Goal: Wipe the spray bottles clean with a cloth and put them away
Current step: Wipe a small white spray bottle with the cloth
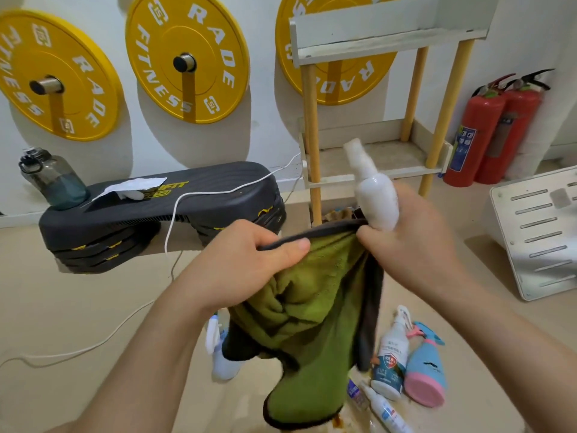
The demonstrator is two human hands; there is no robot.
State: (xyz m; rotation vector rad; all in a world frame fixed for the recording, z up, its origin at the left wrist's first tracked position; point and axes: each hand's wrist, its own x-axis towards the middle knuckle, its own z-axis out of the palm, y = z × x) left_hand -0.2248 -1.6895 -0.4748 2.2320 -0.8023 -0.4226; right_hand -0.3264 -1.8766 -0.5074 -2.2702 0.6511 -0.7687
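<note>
My right hand (415, 235) grips a small white spray bottle (373, 189), nozzle up and tilted left, and also pinches the dark edge of a green cloth (312, 307). My left hand (249, 260) holds the same cloth edge further left, so the cloth hangs between both hands. On the floor below lie several other bottles: a white labelled spray bottle (390, 360), a blue and pink one (426, 373), a slim white one (387, 410), and a white one (218, 348) partly hidden behind the cloth.
A white and wood shelf rack (374, 157) stands just behind my hands. A black step platform (162, 210) with a water jug (53, 179) sits at left, a white cable (175, 214) across it. Fire extinguishers (493, 129) and a white panel (543, 232) are at right.
</note>
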